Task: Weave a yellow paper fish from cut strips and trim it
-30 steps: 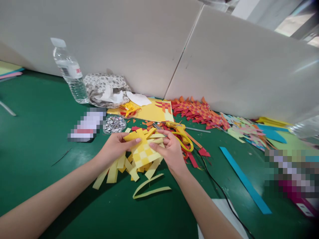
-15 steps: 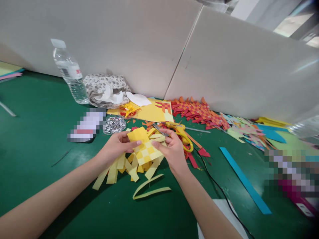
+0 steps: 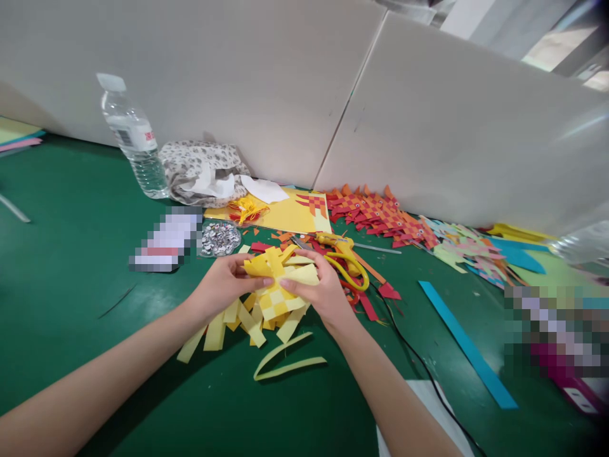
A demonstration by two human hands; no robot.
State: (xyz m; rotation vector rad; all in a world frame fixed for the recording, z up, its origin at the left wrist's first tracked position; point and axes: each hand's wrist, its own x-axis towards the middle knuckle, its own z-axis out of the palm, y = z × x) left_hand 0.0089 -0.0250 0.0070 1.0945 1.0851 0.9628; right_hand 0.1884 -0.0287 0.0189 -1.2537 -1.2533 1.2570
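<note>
Between my two hands is a small piece woven from yellow and pale yellow paper strips [image 3: 276, 304], checkered at its lower part, with loose strip ends fanning out at the top and right. My left hand [image 3: 231, 279] pinches its left side, thumb on top. My right hand [image 3: 321, 289] grips its right side, thumb pressed near the middle and fingers behind. Beneath it lies a heap of loose yellow paper strips [image 3: 214, 330]. Yellow-handled scissors [image 3: 359, 279] rest just beyond my right hand, beside a yellow glue gun [image 3: 333, 240].
Red and orange woven paper fish [image 3: 371, 212] are piled along the partition. A water bottle [image 3: 136, 146], a patterned cloth bag [image 3: 204, 165] and a dish of googly eyes [image 3: 219, 238] stand at back left. A blue strip [image 3: 466, 343] and a black cord [image 3: 419, 362] lie right.
The woven piece's flat upper part has parted into separate, spread strips. My right thumb has shifted left toward the middle, and my hands are slightly closer together.
</note>
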